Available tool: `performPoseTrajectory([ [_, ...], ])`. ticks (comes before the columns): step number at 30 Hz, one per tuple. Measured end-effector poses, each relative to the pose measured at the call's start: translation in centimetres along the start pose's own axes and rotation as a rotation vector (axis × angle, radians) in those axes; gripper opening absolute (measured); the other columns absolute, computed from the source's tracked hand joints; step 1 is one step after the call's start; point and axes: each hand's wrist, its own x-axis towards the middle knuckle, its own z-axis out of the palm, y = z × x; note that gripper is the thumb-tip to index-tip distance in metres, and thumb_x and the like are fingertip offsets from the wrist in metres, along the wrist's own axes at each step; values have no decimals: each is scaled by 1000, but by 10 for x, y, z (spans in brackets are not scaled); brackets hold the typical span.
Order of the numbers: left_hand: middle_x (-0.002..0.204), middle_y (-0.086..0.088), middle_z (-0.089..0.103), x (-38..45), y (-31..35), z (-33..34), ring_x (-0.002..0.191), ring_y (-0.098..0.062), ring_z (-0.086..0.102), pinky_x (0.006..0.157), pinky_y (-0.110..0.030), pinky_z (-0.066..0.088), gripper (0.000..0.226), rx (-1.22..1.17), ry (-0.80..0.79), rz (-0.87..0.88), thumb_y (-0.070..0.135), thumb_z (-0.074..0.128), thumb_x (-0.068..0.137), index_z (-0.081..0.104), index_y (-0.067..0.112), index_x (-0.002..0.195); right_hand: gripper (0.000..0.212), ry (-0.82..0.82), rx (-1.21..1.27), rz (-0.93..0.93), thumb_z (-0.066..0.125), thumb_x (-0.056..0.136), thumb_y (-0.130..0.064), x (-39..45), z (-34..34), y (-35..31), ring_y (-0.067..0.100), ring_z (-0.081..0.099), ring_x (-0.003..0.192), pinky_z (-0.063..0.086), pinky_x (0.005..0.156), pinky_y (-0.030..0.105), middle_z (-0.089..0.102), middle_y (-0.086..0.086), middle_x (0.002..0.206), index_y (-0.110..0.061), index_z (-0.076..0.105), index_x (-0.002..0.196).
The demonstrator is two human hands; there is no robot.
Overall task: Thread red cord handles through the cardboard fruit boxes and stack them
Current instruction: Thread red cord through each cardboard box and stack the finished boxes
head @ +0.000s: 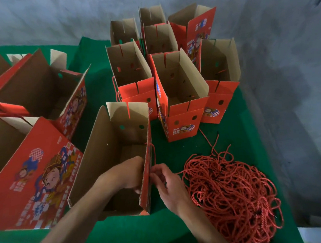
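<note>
Head view: left hand [130, 173] is inside the open box [109, 159] near the tabletop's [182, 231] front edge, fingers hidden behind the right wall, so their state can't be told. Right hand [167, 185] outside that wall pinches a red cord [154, 154] against it. Loose cord pile [231, 194] lies by the right edge; finished boxes [173, 76] stand toward the back.

On the red printed side of the large box [36, 173] lying at your left, you can read "FRUIT" running up beside the cartoon figure, with "FRESH" below it. The small print on the upright boxes [183, 127] ahead of you is too blurred to read.
</note>
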Motion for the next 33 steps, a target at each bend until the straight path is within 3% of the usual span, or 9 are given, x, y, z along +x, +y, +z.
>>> performPoseTrajectory([
  [5, 112, -10, 73, 0, -4, 1, 96, -20, 75, 86, -37, 61, 21, -135, -139, -50, 14, 66, 95, 63, 10, 116, 21, 66, 12, -74, 49, 109, -43, 5, -3, 23, 10, 70, 99, 56, 84, 24, 72, -13, 105, -32, 64, 118],
  [8, 105, -13, 71, 0, -2, 1, 78, -22, 78, 66, -29, 63, 26, -282, -168, -202, 12, 56, 99, 58, 3, 123, 26, 232, -444, 21, 51, 108, -29, 16, -9, 56, 14, 60, 116, 50, 97, 29, 64, -6, 123, -21, 66, 128],
  [11, 92, -6, 69, -4, -6, -2, 65, -15, 75, 51, -19, 57, 21, -179, -35, -219, 15, 61, 99, 55, 11, 118, 38, 131, -836, 215, 47, 108, -30, 23, -14, 84, 16, 43, 134, 40, 108, 25, 46, -2, 144, -22, 53, 145],
  [14, 107, 1, 67, -11, -14, -9, 83, -15, 73, 71, -30, 62, 22, 0, 149, -183, 25, 58, 99, 57, 22, 122, 33, 44, -960, 267, 44, 106, -26, 22, -14, 98, 19, 46, 131, 38, 109, 29, 51, -1, 141, -24, 61, 135],
  [17, 131, 7, 58, -27, -20, -28, 113, -14, 62, 90, -27, 54, 42, 74, 393, -102, 14, 50, 100, 56, 37, 134, 28, 68, -1011, 260, 47, 103, -33, 21, -20, 100, 21, 57, 119, 41, 102, 34, 62, 0, 125, -24, 69, 118],
  [21, 148, 9, 50, -55, -41, -78, 138, -9, 46, 116, -23, 35, 57, 240, 632, 127, -11, 52, 85, 69, 27, 124, 21, 108, -876, 269, 60, 95, -43, 22, -18, 94, 18, 66, 96, 51, 84, 32, 67, -3, 99, -22, 66, 94],
  [26, 156, 10, 41, -65, -65, -107, 149, -2, 25, 108, -1, 9, 46, 335, 531, 174, -8, 57, 89, 73, 23, 119, 16, 193, -526, 318, 64, 98, -39, 26, -7, 79, 8, 66, 81, 55, 71, 27, 69, -10, 91, -24, 65, 101],
  [30, 155, 18, 39, -63, -72, -115, 148, 2, 19, 122, -22, 14, 27, 397, 511, 221, 17, 63, 97, 72, 33, 116, 6, 248, -360, 339, 68, 98, -30, 28, -6, 79, 8, 66, 85, 54, 75, 28, 68, -13, 91, -24, 67, 98],
  [33, 142, 23, 51, -63, -69, -122, 140, 8, 23, 118, -20, 4, 17, 397, 535, 249, 26, 69, 93, 76, 36, 106, 9, 369, -156, 338, 72, 96, -22, 27, -15, 79, 8, 67, 84, 48, 70, 21, 70, -9, 87, -25, 68, 89],
])
